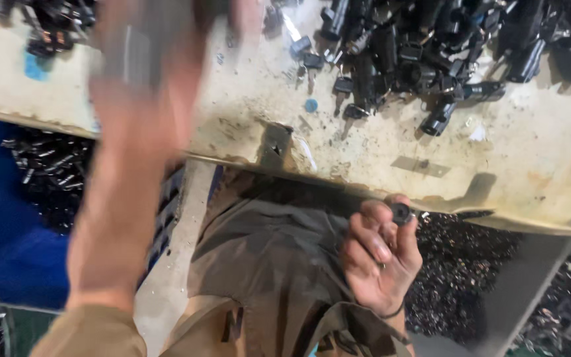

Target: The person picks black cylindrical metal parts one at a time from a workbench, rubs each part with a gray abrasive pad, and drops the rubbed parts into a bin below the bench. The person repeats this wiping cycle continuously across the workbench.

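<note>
I pinched a small black part (401, 213) in my right hand (381, 258) below the workbench (536, 172), while my left hand (143, 86) blurred upward, grip unclear; next I'd need another from the pile (431, 53) beyond.

the left hand (143, 49) reaches far up, blurred, its forearm bare and long, fingers impossible to tell apart. the right hand (381, 254) sits near the body, palm up, fingers curled, thumb and fingertips pinched together.
</note>
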The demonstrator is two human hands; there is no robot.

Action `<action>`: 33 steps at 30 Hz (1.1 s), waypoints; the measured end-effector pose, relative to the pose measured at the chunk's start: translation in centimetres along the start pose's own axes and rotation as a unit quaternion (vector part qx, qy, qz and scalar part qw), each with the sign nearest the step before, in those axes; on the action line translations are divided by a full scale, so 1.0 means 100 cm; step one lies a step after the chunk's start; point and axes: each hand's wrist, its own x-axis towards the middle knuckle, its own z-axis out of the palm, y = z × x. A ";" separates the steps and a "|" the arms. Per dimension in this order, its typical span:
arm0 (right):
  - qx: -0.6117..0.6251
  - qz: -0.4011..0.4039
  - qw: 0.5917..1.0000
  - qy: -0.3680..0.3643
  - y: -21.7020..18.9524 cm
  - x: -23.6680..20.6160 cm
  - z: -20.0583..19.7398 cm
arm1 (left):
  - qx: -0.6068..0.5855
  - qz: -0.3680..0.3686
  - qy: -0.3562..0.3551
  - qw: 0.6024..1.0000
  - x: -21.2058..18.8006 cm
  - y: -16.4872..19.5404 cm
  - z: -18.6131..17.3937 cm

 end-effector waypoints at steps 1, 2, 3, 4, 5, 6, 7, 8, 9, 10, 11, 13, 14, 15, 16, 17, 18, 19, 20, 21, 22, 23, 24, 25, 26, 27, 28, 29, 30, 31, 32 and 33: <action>-0.049 -0.018 0.998 0.027 -0.001 0.002 0.001 | -0.118 -0.092 -0.050 0.987 -0.032 -0.007 0.011; -0.097 -0.034 0.993 0.054 -0.001 0.004 0.003 | -0.305 -0.239 -0.097 0.917 -0.068 -0.008 0.023; -0.244 -0.116 0.962 0.026 0.001 0.007 0.007 | -0.114 0.048 -0.208 0.970 -0.094 -0.007 0.033; -0.384 -0.192 0.903 -0.003 0.005 0.009 0.012 | -0.061 0.057 -0.210 0.974 -0.112 -0.006 0.048; -0.512 -0.259 0.818 -0.035 0.008 0.012 0.019 | -0.036 0.056 -0.214 0.975 -0.121 -0.003 0.061; -0.550 -0.334 0.764 -0.039 0.014 0.016 0.026 | -0.011 0.055 -0.217 0.975 -0.127 0.002 0.072; -0.583 -0.403 0.704 -0.047 0.019 0.020 0.033 | -0.012 0.044 -0.221 0.974 -0.129 0.009 0.079; -0.610 -0.469 0.636 -0.057 0.020 0.023 0.041 | 0.008 0.047 -0.240 0.970 -0.128 0.018 0.085; -0.682 -0.414 0.595 -0.098 0.020 0.024 0.048 | 0.029 0.051 -0.260 0.964 -0.124 0.025 0.089; -0.745 -0.356 0.546 -0.140 0.013 0.024 0.056 | 0.048 0.056 -0.281 0.957 -0.121 0.032 0.092; -0.798 -0.298 0.491 -0.182 0.006 0.022 0.061 | 0.055 0.061 -0.298 0.951 -0.119 0.035 0.092; -0.811 -0.275 0.490 -0.163 -0.001 0.012 0.061 | 0.068 0.076 -0.334 0.937 -0.118 0.036 0.091; -0.817 -0.265 0.488 -0.154 -0.005 0.007 0.058 | 0.080 0.088 -0.345 0.931 -0.121 0.033 0.091; -0.816 -0.254 0.498 -0.148 -0.008 0.001 0.055 | 0.092 0.096 -0.357 0.925 -0.124 0.030 0.091; -0.815 -0.244 0.507 -0.140 -0.011 -0.003 0.053 | 0.104 0.106 -0.370 0.917 -0.128 0.026 0.091; -0.814 -0.236 0.514 -0.134 -0.012 -0.006 0.052 | 0.118 0.112 -0.392 0.906 -0.129 0.023 0.092; -0.818 -0.221 0.515 -0.128 -0.012 -0.008 0.052 | 0.132 0.117 -0.412 0.894 -0.130 0.022 0.093; -0.822 -0.204 0.517 -0.123 -0.009 -0.007 0.052 | 0.146 0.120 -0.431 0.883 -0.128 0.022 0.093; -0.825 -0.185 0.520 -0.118 -0.007 -0.005 0.054 | 0.159 0.115 -0.433 0.880 -0.124 0.026 0.092; -0.829 -0.174 0.514 -0.134 -0.004 -0.001 0.055 | 0.173 0.111 -0.434 0.877 -0.120 0.031 0.088; -0.832 -0.162 0.509 -0.152 0.001 0.005 0.055 | 0.187 0.106 -0.435 0.874 -0.114 0.038 0.082; -0.834 -0.148 0.504 -0.170 0.003 0.011 0.056 | 0.202 0.108 -0.414 0.881 -0.109 0.047 0.074; -0.812 -0.194 0.529 -0.152 0.008 0.015 0.054 | 0.216 0.109 -0.394 0.887 -0.105 0.055 0.062; -0.788 -0.243 0.550 -0.134 0.013 0.019 0.048 | 0.308 0.037 -0.371 0.876 -0.105 0.063 0.045; -0.760 -0.292 0.569 -0.117 0.012 0.022 0.045 | 0.395 -0.035 -0.341 0.853 -0.105 0.069 0.023; -0.609 -0.296 0.734 -0.051 0.010 0.023 0.039 | 0.462 -0.123 -0.315 0.820 -0.107 0.073 0.001; -0.426 -0.282 0.859 0.019 0.002 0.023 0.035 | 0.554 -0.111 -0.260 0.783 -0.115 0.078 -0.020; -0.220 -0.255 0.937 0.090 -0.005 0.021 0.031 | 0.639 -0.097 -0.203 0.736 -0.121 0.078 -0.035; -0.239 -0.191 0.947 0.094 -0.007 0.020 0.024 | 0.672 -0.048 -0.166 0.720 -0.125 0.075 -0.044; -0.259 -0.127 0.953 0.094 -0.009 0.019 0.017 | 0.701 0.002 -0.127 0.702 -0.125 0.073 -0.049; -0.278 -0.063 0.954 0.093 -0.010 0.016 0.013 | 0.726 0.052 -0.086 0.680 -0.119 0.071 -0.047; -0.226 0.001 0.973 0.045 -0.009 0.012 0.010 | 0.684 0.081 -0.094 0.719 -0.104 0.065 -0.042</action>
